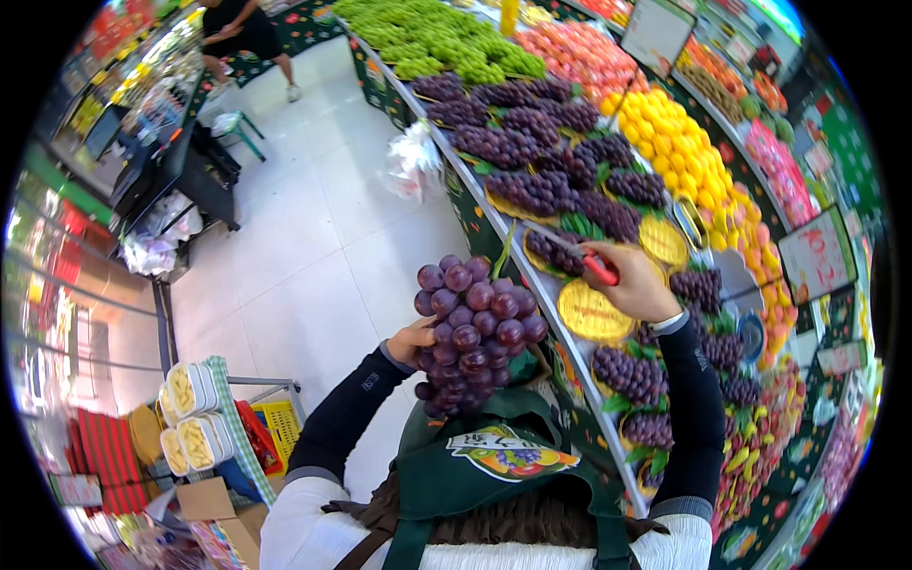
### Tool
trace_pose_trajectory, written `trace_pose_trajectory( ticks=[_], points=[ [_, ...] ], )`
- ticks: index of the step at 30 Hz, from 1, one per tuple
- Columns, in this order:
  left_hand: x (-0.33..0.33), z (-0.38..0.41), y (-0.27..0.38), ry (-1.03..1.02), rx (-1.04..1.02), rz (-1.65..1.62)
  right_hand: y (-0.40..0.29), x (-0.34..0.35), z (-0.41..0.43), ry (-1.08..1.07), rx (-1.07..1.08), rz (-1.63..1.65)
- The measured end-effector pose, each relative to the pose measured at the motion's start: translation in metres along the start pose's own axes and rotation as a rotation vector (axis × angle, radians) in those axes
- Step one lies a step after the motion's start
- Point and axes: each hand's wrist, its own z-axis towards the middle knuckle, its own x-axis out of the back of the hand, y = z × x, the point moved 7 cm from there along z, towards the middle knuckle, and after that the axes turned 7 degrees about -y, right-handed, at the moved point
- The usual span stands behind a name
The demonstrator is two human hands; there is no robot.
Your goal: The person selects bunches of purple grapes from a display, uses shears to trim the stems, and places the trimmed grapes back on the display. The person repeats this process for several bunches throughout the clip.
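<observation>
A large bunch of purple grapes (474, 320) hangs in front of my apron, with a green stem at its top. My left hand (413, 342) holds it from the left side, its fingers partly hidden behind the berries. Over the display, my right hand (623, 278) is closed around the red handle of a slim-bladed tool (600, 268), whose metal part points left above a small grape bunch (552, 251). Just below that hand lies a round yellow woven tray (595, 310), with another yellow tray (662, 240) to its upper right.
The metal edge of the fruit stand (531, 267) runs diagonally beside me. Green grapes (442, 35), yellow mangoes (666, 142) and price signs (817, 254) lie beyond. A plastic bag (417, 160) hangs at the edge. A person (242, 32) is at the upper left; packed boxes (192, 413) stand lower left.
</observation>
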Motion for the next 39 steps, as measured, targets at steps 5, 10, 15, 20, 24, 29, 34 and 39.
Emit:
trace_pose_trajectory(
  ticks=[5, 10, 15, 20, 24, 29, 34, 39],
  points=[
    [0.035, -0.021, -0.037, -0.032, 0.256, -0.085, 0.026, -0.079, -0.036, -0.162, -0.221, 0.186],
    [0.067, -0.034, -0.056, -0.103, 0.358, -0.074, 0.041, -0.130, -0.053, -0.141, -0.335, 0.285],
    [0.091, -0.046, -0.078, -0.045, 0.553, -0.154, 0.072, -0.185, -0.081, -0.143, -0.511, 0.287],
    [0.121, -0.060, -0.111, 0.038, 0.737, -0.299, 0.100, -0.252, -0.121, -0.215, -0.672, 0.473],
    [0.145, -0.067, -0.144, 0.178, 0.791, -0.420, 0.108, -0.276, -0.144, -0.269, -0.803, 0.510],
    [0.150, -0.062, -0.160, 0.233, 0.871, -0.418, 0.116, -0.274, -0.162, -0.307, -0.892, 0.482],
    [0.135, -0.033, -0.151, 0.202, 0.884, -0.397, 0.135, -0.264, -0.179, -0.227, -0.902, 0.510],
    [0.129, 0.024, -0.154, 0.167, 0.863, -0.332, 0.137, -0.247, -0.184, 0.249, -0.874, 1.126]
  ],
)
